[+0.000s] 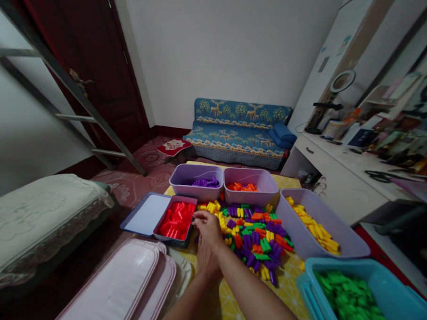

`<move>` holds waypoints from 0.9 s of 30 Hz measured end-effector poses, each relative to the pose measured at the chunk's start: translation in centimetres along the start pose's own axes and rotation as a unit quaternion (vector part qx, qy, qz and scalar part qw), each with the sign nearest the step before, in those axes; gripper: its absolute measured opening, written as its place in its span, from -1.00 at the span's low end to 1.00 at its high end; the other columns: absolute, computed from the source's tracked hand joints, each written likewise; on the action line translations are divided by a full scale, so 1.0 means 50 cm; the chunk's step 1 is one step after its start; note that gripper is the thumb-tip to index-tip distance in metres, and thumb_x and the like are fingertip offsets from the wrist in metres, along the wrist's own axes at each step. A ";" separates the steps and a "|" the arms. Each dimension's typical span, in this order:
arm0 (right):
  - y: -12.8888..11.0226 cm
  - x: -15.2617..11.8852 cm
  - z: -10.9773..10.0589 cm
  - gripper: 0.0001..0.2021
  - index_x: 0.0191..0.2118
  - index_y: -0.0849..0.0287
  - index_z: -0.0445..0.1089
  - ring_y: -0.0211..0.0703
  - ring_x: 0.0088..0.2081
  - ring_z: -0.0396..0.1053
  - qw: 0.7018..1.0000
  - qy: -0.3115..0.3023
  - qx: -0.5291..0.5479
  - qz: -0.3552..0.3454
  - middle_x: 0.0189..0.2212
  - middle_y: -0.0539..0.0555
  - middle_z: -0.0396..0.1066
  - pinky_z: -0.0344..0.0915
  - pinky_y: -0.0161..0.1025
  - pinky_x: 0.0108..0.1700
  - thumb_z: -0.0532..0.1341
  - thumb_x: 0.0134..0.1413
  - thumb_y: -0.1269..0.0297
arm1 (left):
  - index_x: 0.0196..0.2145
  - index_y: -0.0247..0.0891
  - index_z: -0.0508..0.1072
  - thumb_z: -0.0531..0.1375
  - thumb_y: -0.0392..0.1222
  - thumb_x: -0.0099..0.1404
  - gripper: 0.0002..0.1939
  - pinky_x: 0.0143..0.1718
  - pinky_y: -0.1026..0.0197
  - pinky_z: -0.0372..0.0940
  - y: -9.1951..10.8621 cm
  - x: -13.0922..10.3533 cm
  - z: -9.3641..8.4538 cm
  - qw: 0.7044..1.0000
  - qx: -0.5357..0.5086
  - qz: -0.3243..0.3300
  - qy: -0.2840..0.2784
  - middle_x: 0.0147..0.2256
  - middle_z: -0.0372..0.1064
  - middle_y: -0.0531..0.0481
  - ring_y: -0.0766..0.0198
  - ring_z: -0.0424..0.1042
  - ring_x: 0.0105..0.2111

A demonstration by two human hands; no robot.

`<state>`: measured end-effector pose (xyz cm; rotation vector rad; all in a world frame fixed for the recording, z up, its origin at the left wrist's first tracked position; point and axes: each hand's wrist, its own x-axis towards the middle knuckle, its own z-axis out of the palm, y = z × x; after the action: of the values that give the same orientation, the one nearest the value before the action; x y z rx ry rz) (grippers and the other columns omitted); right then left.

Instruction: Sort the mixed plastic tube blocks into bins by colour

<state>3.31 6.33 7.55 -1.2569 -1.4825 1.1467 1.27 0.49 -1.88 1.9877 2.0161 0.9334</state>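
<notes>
Yellow tablecloth (288, 284) | right hand (208, 227): beside red-piece box (184, 199) | left hand (205, 258): partly hidden

pieces (265, 245): on table (288, 289) | case (183, 199): left of pieces | sofa (233, 131): behind

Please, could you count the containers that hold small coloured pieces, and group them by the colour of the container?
Lilac bins, one with purple pieces, one with orange pieces, one with yellow pieces: 3
Turquoise bin, with green pieces: 1
Dark box with its lid open, with red pieces: 1
Total: 5
</notes>
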 end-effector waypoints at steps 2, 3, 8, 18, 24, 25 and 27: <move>0.005 0.001 -0.052 -0.75 -0.22 0.15 0.50 -0.09 -0.09 0.45 0.998 0.046 -0.051 -0.011 -0.18 0.12 0.52 0.33 -0.14 0.03 0.11 0.02 0.37 | 0.25 -0.31 0.26 0.11 -0.11 0.23 -0.36 0.30 -0.09 0.01 0.008 0.000 -0.009 1.000 0.002 0.017 -0.014 0.28 0.15 -0.23 -0.06 0.05 0.31; 0.008 0.001 -0.077 -0.73 -0.19 0.13 0.50 -0.08 -0.04 0.42 0.988 0.076 -0.136 -0.023 -0.14 0.12 0.51 0.28 -0.13 0.08 0.09 0.05 0.38 | 0.28 -0.30 0.21 0.13 -0.10 0.21 -0.31 0.31 -0.12 -0.03 0.010 0.000 -0.012 0.999 0.002 0.026 -0.019 0.32 0.06 -0.24 -0.06 -0.01 0.34; 0.046 -0.020 -0.144 -0.62 0.04 0.17 0.43 0.06 0.11 0.32 0.906 0.066 -0.417 0.035 0.01 0.24 0.44 0.16 -0.06 0.13 0.17 0.10 0.21 | 0.31 -0.25 0.14 0.14 -0.11 0.22 -0.29 0.33 -0.16 -0.08 0.010 -0.003 -0.010 1.000 0.006 0.028 -0.003 0.37 -0.08 -0.22 -0.03 -0.13 0.38; 0.096 -0.029 -0.147 -0.76 -0.17 0.14 0.48 -0.07 -0.04 0.43 0.952 0.124 -0.280 0.003 -0.13 0.13 0.52 0.26 -0.20 0.05 0.16 0.02 0.32 | 0.32 -0.28 0.07 0.14 -0.12 0.24 -0.28 0.31 -0.18 -0.04 0.007 -0.004 -0.004 0.999 0.008 0.040 0.017 0.36 -0.05 -0.29 -0.04 -0.10 0.37; 0.098 -0.016 -0.206 -0.72 -0.29 0.17 0.47 -0.04 -0.31 0.47 0.980 0.199 -0.031 0.006 -0.37 0.11 0.54 0.38 -0.16 -0.20 0.24 -0.14 0.12 | 0.33 -0.25 0.05 0.14 -0.05 0.26 -0.27 0.31 -0.19 -0.03 0.006 -0.004 -0.005 0.999 0.013 0.038 0.012 0.37 -0.10 -0.25 -0.04 -0.11 0.38; 0.096 -0.012 -0.225 -0.70 -0.32 0.17 0.47 -0.05 -0.35 0.47 0.980 0.201 0.003 0.008 -0.41 0.10 0.53 0.38 -0.16 -0.25 0.26 -0.18 0.08 | 0.33 -0.26 0.06 0.14 -0.05 0.27 -0.27 0.31 -0.18 -0.03 0.006 -0.004 -0.006 0.999 0.013 0.038 0.012 0.37 -0.10 -0.26 -0.05 -0.11 0.37; 0.088 -0.002 -0.273 -0.66 -0.35 0.19 0.44 -0.07 -0.39 0.46 0.975 0.221 0.035 0.007 -0.44 0.08 0.51 0.37 -0.19 -0.32 0.26 -0.20 0.02 | 0.32 -0.28 0.07 0.14 -0.04 0.27 -0.28 0.31 -0.18 -0.02 0.007 -0.004 -0.007 0.999 0.010 0.039 0.014 0.37 -0.09 -0.27 -0.04 -0.11 0.38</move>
<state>17.46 8.09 6.11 -1.3687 -1.0941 0.8483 1.40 0.17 -1.47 2.0897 1.9814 0.9671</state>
